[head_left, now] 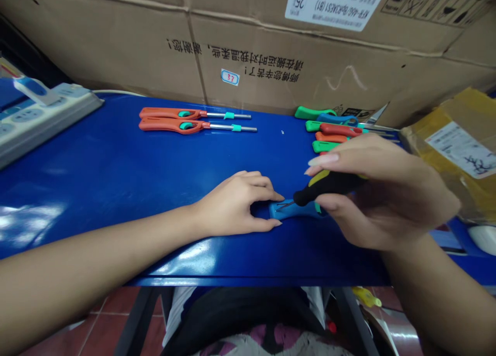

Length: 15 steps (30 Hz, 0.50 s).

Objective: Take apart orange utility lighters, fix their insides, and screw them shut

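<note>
A light blue lighter body (289, 209) lies on the blue table (116, 170) near its front edge. My left hand (236, 203) pinches its left end between thumb and fingers. My right hand (382, 190) is wrapped round a screwdriver with a black and yellow handle (327, 184); its tip touches the lighter body.
Two orange long-nosed lighters (186, 120) lie at the back middle. A pile of green, orange and blue lighters (333, 128) sits behind my right hand. Cardboard boxes (248, 41) wall the back. A white power strip (36, 118) is at left, a yellow parcel (461, 149) at right.
</note>
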Each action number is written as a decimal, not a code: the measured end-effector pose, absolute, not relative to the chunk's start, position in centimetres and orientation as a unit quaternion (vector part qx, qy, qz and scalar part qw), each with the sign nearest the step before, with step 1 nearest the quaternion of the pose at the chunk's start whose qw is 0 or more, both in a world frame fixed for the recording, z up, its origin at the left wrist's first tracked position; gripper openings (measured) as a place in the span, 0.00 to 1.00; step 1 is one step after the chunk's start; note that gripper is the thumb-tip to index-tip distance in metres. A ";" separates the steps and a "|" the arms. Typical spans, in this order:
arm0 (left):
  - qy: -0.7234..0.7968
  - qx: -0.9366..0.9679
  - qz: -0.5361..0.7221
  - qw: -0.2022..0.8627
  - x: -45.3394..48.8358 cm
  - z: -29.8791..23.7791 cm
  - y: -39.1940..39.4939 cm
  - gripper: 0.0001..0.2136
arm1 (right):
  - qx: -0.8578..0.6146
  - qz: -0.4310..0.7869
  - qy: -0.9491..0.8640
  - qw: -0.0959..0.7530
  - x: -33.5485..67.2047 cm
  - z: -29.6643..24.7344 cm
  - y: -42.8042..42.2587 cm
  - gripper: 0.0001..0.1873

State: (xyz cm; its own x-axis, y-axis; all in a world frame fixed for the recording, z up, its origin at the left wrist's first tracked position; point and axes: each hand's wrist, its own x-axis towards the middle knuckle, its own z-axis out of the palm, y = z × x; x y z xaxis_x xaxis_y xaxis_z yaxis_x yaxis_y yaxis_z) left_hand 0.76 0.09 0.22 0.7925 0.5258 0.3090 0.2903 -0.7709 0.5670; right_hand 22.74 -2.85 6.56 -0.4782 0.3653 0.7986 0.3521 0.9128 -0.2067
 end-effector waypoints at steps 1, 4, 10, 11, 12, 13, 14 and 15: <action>0.224 0.913 0.230 0.252 0.7 0.2 0.1 0.14 | -0.214 -0.008 -0.865 0.453 22.8 6.6 -2.8 0.24; 0.226 0.915 0.228 0.246 0.7 0.2 0.1 0.14 | -0.215 0.027 -0.880 0.423 22.7 6.6 -3.0 0.25; 0.216 0.912 0.241 0.253 0.7 -0.1 0.2 0.14 | -0.164 0.034 -0.882 0.441 22.6 6.9 -2.8 0.22; 0.216 0.912 0.242 0.253 0.7 -0.1 0.2 0.13 | -0.172 0.005 -0.885 0.433 22.7 7.0 -2.7 0.21; 0.218 0.911 0.242 0.253 0.8 0.0 0.2 0.13 | -0.184 -0.018 -0.886 0.424 22.7 7.0 -2.6 0.21; 0.219 0.911 0.242 0.252 0.8 0.0 0.2 0.14 | -0.191 -0.033 -0.885 0.424 22.8 7.0 -2.5 0.22; 0.221 0.911 0.242 0.251 0.8 0.0 0.2 0.14 | -0.191 -0.038 -0.879 0.435 22.8 6.9 -2.6 0.22; 0.223 0.911 0.240 0.250 0.8 0.1 0.2 0.14 | -0.192 -0.027 -0.873 0.447 22.8 6.8 -2.6 0.22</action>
